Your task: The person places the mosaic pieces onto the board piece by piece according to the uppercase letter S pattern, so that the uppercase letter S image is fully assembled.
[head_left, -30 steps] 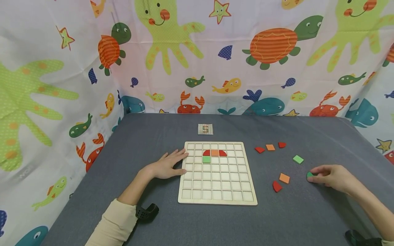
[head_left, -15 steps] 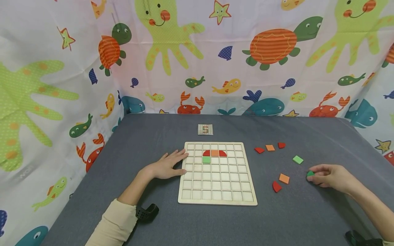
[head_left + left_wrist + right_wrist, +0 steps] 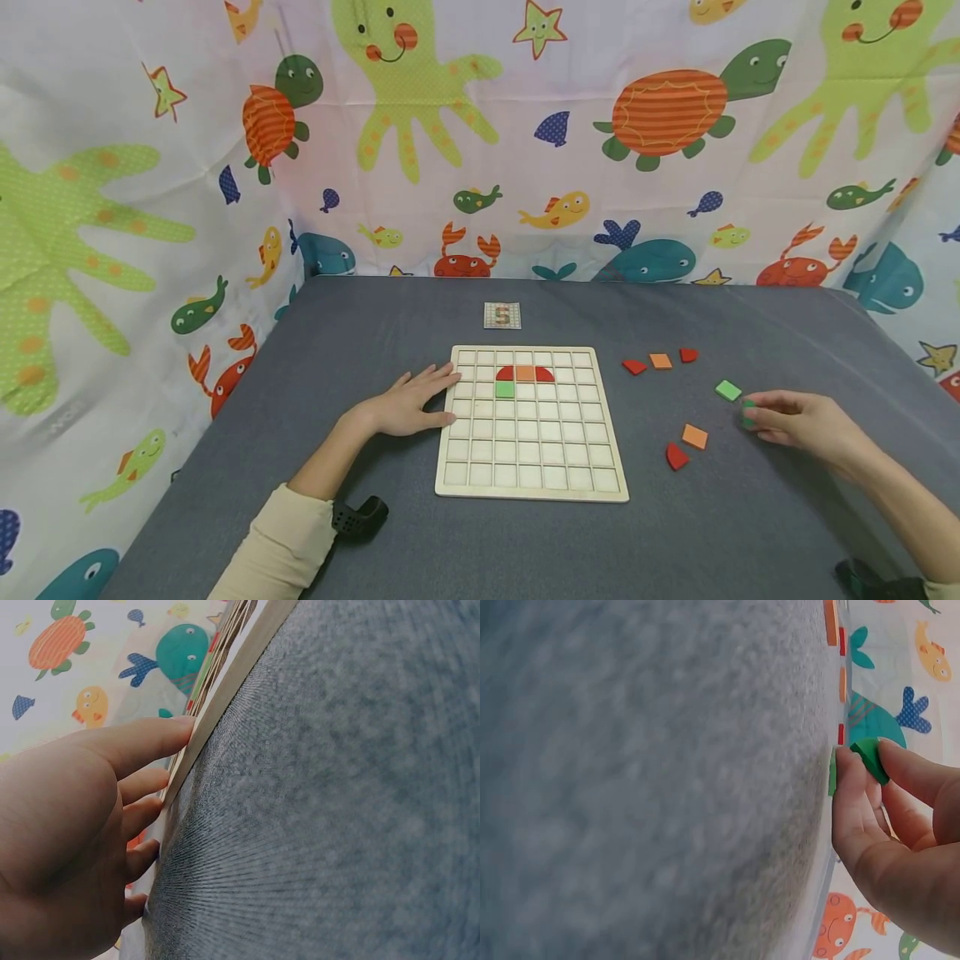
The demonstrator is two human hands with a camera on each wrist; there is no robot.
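Note:
Between thumb and fingers, my right hand [image 3: 806, 425] pinches a dark green tile [image 3: 871, 760] with a curved edge, held tilted just off the cloth. A light green square tile [image 3: 728, 390] lies close to those fingertips. My left hand [image 3: 405, 404] rests along the left edge of a wooden grid board [image 3: 528, 475], its fingers straight and the thumb touching the rim. In the board's upper rows sit an orange square [image 3: 526, 373] flanked by two red rounded tiles, and a light green square [image 3: 505, 389] beneath the left red one.
Right of the board lie loose orange tiles [image 3: 695, 437] and red tiles [image 3: 677, 456], several in all. A small card [image 3: 502, 316] with a coloured S-shaped pattern lies behind the board. A printed sea-animal curtain [image 3: 555, 167] borders the grey table.
My right hand has lifted the dark green tile off the cloth, tipped it up and shifted slightly left and away. The left hand stays in place on the board.

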